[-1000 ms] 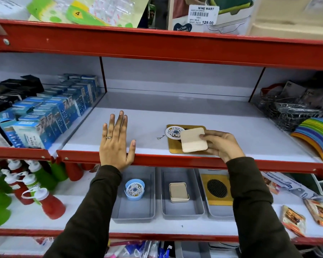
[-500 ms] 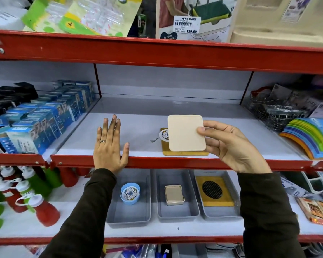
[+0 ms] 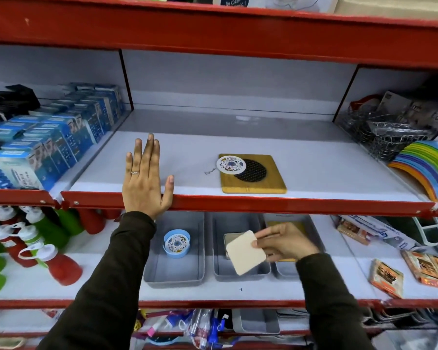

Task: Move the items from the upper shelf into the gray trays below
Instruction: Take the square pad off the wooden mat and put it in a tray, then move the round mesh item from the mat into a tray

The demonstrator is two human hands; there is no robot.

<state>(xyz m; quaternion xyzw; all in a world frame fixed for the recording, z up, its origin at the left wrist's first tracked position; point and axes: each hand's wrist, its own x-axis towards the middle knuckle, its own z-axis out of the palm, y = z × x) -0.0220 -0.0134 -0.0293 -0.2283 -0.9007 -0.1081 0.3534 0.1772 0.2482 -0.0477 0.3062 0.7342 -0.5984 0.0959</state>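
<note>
My right hand [image 3: 285, 242] holds a cream square coaster [image 3: 245, 252] tilted over the middle gray tray [image 3: 219, 263], just above another cream square [image 3: 228, 237] lying in it. My left hand [image 3: 146, 183] rests flat and open on the upper shelf's red front edge [image 3: 263, 204]. On the upper shelf a wooden square trivet with a black mesh centre [image 3: 253, 181] lies with a round floral coaster [image 3: 231, 164] on its left corner. The left gray tray [image 3: 175, 276] contains a round blue-rimmed floral coaster holder [image 3: 176, 242]. The right gray tray [image 3: 286, 272] is mostly hidden by my hand.
Blue boxes [image 3: 48, 145] fill the upper shelf's left bay; wire baskets [image 3: 387, 132] and rainbow-coloured mats [image 3: 425, 170] stand at the right. Red and green squeeze bottles [image 3: 36, 238] stand left of the trays, packets [image 3: 387, 276] to the right.
My right hand lifted the cream coaster off the wooden trivet and carried it down to the middle gray tray. My left hand stayed on the shelf edge.
</note>
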